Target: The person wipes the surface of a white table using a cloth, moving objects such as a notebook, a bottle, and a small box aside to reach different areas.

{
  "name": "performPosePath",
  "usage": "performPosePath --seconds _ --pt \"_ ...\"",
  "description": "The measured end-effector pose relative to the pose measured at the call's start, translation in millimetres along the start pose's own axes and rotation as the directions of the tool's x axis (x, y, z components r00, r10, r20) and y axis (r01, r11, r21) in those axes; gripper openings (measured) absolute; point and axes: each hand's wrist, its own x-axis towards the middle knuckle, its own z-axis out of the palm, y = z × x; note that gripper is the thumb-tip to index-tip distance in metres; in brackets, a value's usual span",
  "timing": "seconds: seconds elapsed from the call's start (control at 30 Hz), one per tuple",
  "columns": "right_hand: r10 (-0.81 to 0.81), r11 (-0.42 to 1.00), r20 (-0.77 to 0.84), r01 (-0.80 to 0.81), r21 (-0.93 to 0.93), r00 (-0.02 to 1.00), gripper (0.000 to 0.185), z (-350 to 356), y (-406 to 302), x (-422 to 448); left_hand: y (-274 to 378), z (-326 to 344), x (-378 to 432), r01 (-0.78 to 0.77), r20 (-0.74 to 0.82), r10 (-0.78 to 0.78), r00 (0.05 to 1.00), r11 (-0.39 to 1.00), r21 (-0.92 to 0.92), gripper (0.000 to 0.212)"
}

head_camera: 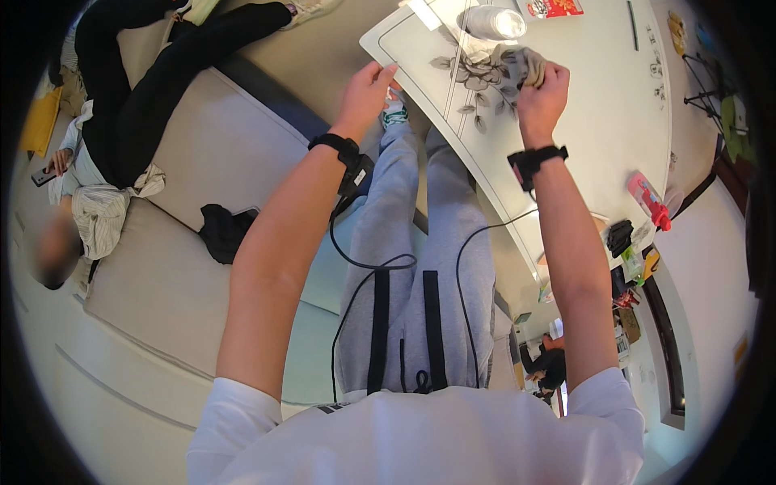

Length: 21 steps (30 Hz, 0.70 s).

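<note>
My right hand (544, 100) grips a crumpled grey-beige cloth (526, 65) over the white table (600, 109), above its printed grey flower (476, 76). Beside the table's near left edge is my left hand (365, 97), thumb and fingers bent toward each other. A small white patch shows by its fingertips, just above my green-and-white shoe (394, 114); I cannot tell whether it is held or part of the shoe. Beyond the cloth, a clear plastic-looking container (494, 23) lies or stands on the table. Both wrists wear black strapped devices with cables.
On the left, a person (121, 121) in black trousers sits on the beige sofa (200, 133), holding a phone (45, 176). Black fabric (224, 233) lies on the seat. A red packet (555, 7) and pink bottle (648, 199) are on the table. Cables (464, 273) loop over my legs.
</note>
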Motion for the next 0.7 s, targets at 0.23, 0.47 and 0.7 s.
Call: performPosePath --seconds 0.23,0.47,0.7 --pt "-0.290 0.952 0.232 0.305 -0.032 0.928 0.050 8 -24 -9 -6 -2 -3 -0.003 -0.014 0.001 1.000 0.995 -0.095 0.029" --pt "-0.280 0.955 0.194 0.293 -0.042 0.940 0.044 17 -39 -21 5 -2 -3 0.048 -0.033 -0.052 0.998 0.994 -0.094 0.029" --pt "-0.240 0.971 0.196 0.235 0.049 0.951 0.052 42 -53 -42 -4 -5 2 0.097 0.058 -0.093 0.994 0.993 -0.073 0.028"
